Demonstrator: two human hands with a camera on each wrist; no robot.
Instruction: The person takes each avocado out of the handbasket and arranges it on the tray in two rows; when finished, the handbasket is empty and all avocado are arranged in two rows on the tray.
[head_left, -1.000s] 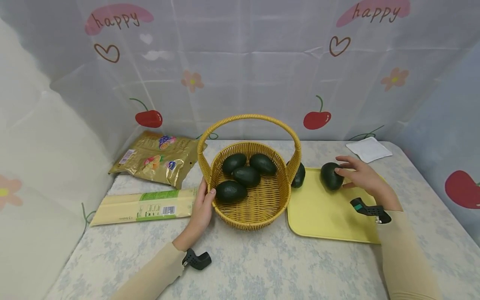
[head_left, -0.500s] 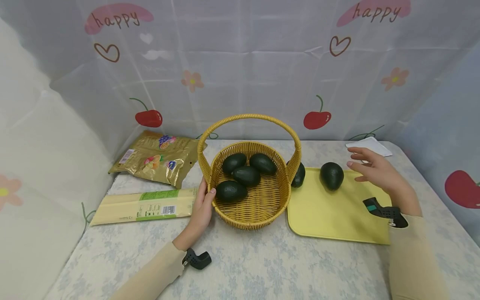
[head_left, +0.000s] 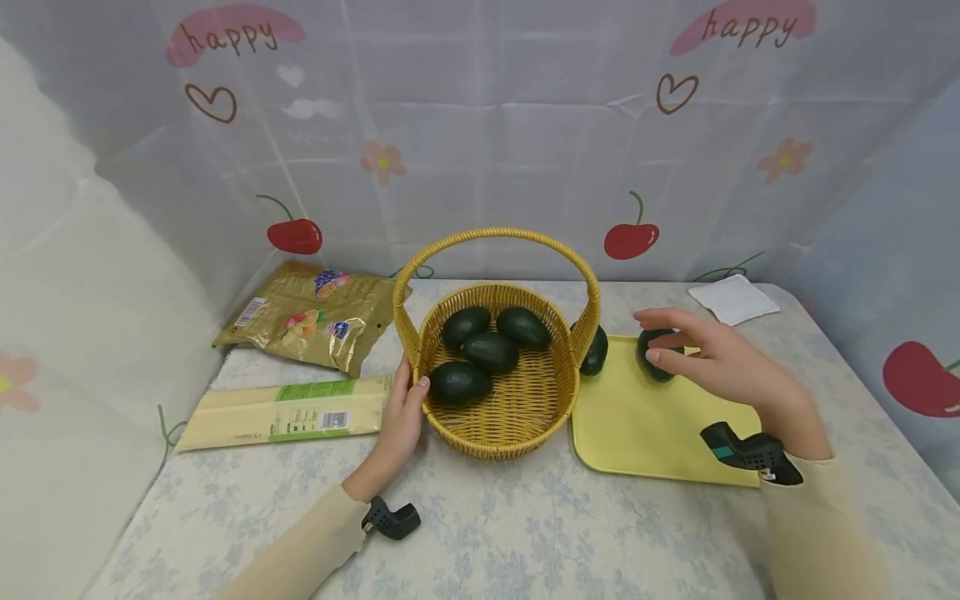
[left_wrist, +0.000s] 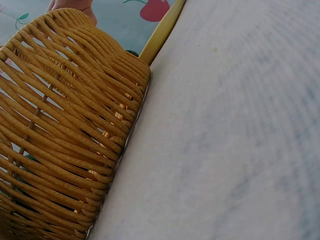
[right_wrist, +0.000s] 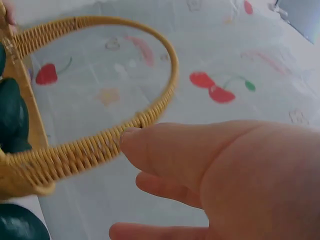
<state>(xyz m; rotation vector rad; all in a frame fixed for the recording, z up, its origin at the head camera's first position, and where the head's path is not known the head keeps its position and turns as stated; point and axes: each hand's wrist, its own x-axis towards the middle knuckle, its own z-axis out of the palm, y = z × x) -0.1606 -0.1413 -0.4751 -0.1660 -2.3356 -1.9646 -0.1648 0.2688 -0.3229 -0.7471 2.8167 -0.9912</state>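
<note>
A yellow wicker basket [head_left: 517, 425] with a tall arched handle stands mid-table, holding several dark green avocados [head_left: 460, 383]. My left hand [head_left: 401, 421] holds its left side, thumb at the rim and fingers along the outside. In the left wrist view the basket's woven wall [left_wrist: 75, 125] is close up. On the yellow tray [head_left: 660, 433], one avocado [head_left: 597, 357] lies by the basket, partly behind its handle. My right hand [head_left: 708, 354] hovers over another avocado [head_left: 660, 373] there, overlapping it in the head view, fingers apart. In the right wrist view nothing lies between thumb and fingers.
At the left are a gold snack bag [head_left: 311, 321] and, in front of it, a long cream and green packet [head_left: 285, 412]. A white folded cloth [head_left: 733, 300] lies behind the tray. The basket's handle [head_left: 498, 233] arches high. A printed curtain backs the table.
My right hand first drew back rightward from the tray's right avocado, then came left over it again. That avocado stayed in place. My left hand has kept still on the basket.
</note>
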